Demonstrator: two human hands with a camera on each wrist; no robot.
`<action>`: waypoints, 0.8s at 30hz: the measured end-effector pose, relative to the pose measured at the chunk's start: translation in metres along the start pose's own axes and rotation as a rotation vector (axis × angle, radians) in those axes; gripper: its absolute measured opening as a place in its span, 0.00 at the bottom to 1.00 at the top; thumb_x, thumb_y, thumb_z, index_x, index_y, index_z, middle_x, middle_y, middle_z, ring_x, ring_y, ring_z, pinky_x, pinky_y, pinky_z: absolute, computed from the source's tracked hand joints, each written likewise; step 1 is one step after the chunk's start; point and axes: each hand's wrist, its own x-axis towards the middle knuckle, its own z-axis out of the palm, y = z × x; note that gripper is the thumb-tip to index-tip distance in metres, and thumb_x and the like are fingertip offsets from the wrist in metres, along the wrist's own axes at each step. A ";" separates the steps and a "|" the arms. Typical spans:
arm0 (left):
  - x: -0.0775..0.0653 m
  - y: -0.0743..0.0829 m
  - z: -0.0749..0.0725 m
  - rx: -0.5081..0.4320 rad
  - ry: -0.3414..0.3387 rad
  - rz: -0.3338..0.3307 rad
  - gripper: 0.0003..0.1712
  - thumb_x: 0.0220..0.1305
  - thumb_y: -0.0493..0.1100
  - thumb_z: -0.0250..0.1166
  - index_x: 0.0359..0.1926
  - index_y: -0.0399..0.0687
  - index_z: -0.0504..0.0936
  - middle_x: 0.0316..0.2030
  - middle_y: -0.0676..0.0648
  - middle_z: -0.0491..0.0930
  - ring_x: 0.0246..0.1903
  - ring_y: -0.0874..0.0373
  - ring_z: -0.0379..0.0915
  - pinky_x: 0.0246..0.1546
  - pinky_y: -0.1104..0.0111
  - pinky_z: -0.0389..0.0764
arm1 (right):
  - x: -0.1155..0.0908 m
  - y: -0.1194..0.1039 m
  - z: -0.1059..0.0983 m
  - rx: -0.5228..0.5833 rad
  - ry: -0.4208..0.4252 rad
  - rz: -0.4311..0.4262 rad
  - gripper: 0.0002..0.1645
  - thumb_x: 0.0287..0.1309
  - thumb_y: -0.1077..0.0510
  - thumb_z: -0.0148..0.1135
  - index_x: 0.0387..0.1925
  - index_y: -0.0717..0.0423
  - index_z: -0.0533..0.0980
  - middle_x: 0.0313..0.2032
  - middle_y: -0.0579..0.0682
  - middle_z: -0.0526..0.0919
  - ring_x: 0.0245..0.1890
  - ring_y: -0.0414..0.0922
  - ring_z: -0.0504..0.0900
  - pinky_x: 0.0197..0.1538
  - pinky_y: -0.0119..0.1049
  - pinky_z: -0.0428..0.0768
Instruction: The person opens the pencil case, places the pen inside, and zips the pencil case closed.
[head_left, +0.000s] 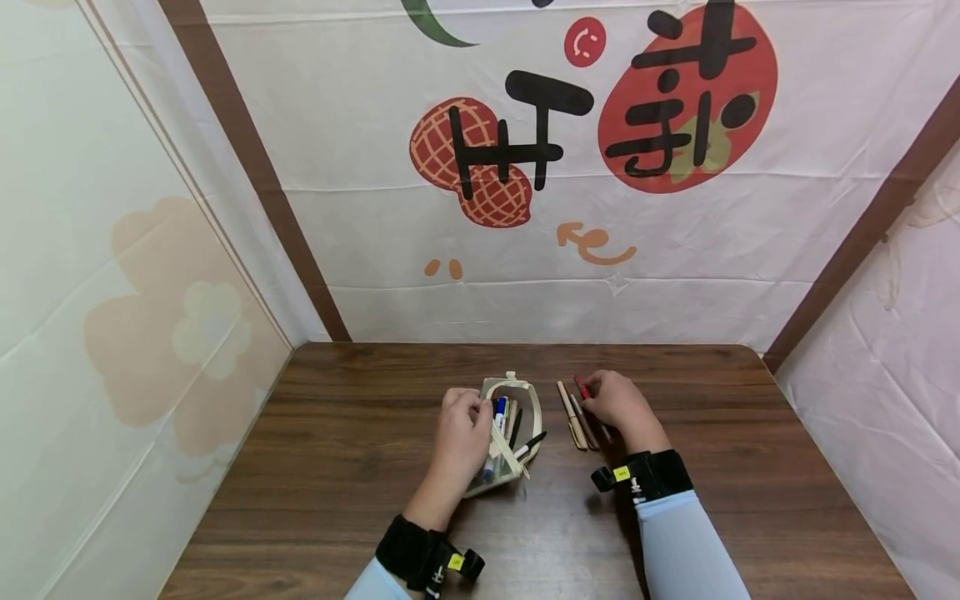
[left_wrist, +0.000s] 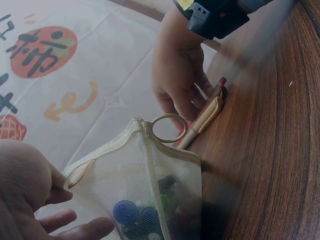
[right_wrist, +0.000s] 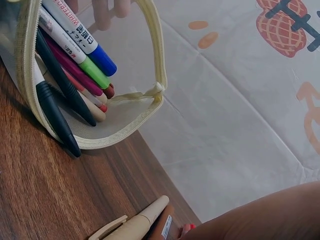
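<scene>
My left hand (head_left: 467, 429) pinches the rim of a cream mesh pencil pouch (head_left: 537, 412), which stands unzipped on the table. Inside it, the right wrist view shows a blue-capped whiteboard marker (right_wrist: 89, 39), a green-capped marker (right_wrist: 95, 71) and several pens. One black-ended pen (right_wrist: 55, 115) leans out over the pouch's rim. To the right of the pouch, my right hand (head_left: 618, 404) holds a red pen (head_left: 581, 385) low at the tabletop, its fingers covering much of it. Beside that lie a beige pen (head_left: 572, 417) and a brown pen (head_left: 585, 423), roughly parallel.
The brown wood-grain table (head_left: 360, 400) has its far edge against a white printed cloth (head_left: 675, 267). More cloth hangs on the left (head_left: 90, 250) and right sides. Black wrist bands with cameras sit on both wrists.
</scene>
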 end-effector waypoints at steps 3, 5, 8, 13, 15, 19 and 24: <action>0.000 0.000 0.000 -0.005 0.004 0.007 0.16 0.82 0.40 0.64 0.31 0.44 0.80 0.58 0.36 0.81 0.46 0.50 0.79 0.48 0.60 0.79 | 0.001 0.001 -0.001 -0.007 0.007 0.007 0.27 0.73 0.58 0.69 0.70 0.59 0.81 0.56 0.63 0.90 0.45 0.54 0.87 0.54 0.55 0.85; 0.000 -0.001 0.000 -0.008 0.010 0.012 0.16 0.81 0.40 0.64 0.31 0.43 0.80 0.57 0.36 0.81 0.46 0.50 0.79 0.48 0.60 0.79 | 0.001 0.001 -0.001 -0.010 0.010 0.006 0.29 0.73 0.58 0.67 0.72 0.59 0.80 0.58 0.64 0.89 0.45 0.54 0.86 0.54 0.55 0.85; 0.000 -0.001 0.001 -0.010 0.020 0.019 0.15 0.81 0.39 0.65 0.30 0.43 0.80 0.56 0.36 0.81 0.47 0.49 0.80 0.48 0.60 0.79 | 0.001 0.002 -0.002 0.012 0.006 0.006 0.31 0.75 0.58 0.65 0.76 0.58 0.76 0.64 0.67 0.87 0.44 0.54 0.86 0.53 0.54 0.84; -0.001 -0.001 0.002 -0.011 0.023 0.022 0.15 0.80 0.39 0.65 0.30 0.43 0.80 0.56 0.36 0.82 0.47 0.49 0.80 0.48 0.59 0.79 | -0.001 0.000 -0.006 0.147 -0.007 -0.005 0.38 0.78 0.59 0.61 0.85 0.56 0.67 0.57 0.67 0.88 0.33 0.50 0.86 0.40 0.45 0.82; -0.001 0.000 0.002 -0.007 0.021 0.019 0.15 0.80 0.40 0.65 0.30 0.44 0.80 0.57 0.36 0.82 0.47 0.49 0.80 0.48 0.59 0.79 | 0.000 0.001 -0.007 0.229 -0.012 -0.021 0.41 0.78 0.60 0.60 0.88 0.54 0.64 0.47 0.63 0.88 0.29 0.48 0.85 0.36 0.43 0.84; -0.001 0.001 0.001 -0.002 0.020 0.019 0.15 0.81 0.40 0.64 0.31 0.44 0.80 0.57 0.36 0.82 0.47 0.49 0.79 0.48 0.59 0.79 | 0.000 0.001 -0.010 0.359 -0.021 -0.078 0.43 0.77 0.62 0.59 0.89 0.54 0.62 0.35 0.56 0.86 0.29 0.47 0.88 0.37 0.41 0.88; -0.001 0.001 0.001 -0.002 0.021 0.026 0.15 0.81 0.40 0.64 0.31 0.43 0.81 0.57 0.36 0.82 0.46 0.50 0.80 0.47 0.60 0.80 | -0.004 -0.004 -0.013 0.432 -0.026 -0.105 0.42 0.78 0.62 0.58 0.89 0.53 0.62 0.35 0.54 0.88 0.34 0.46 0.90 0.42 0.43 0.91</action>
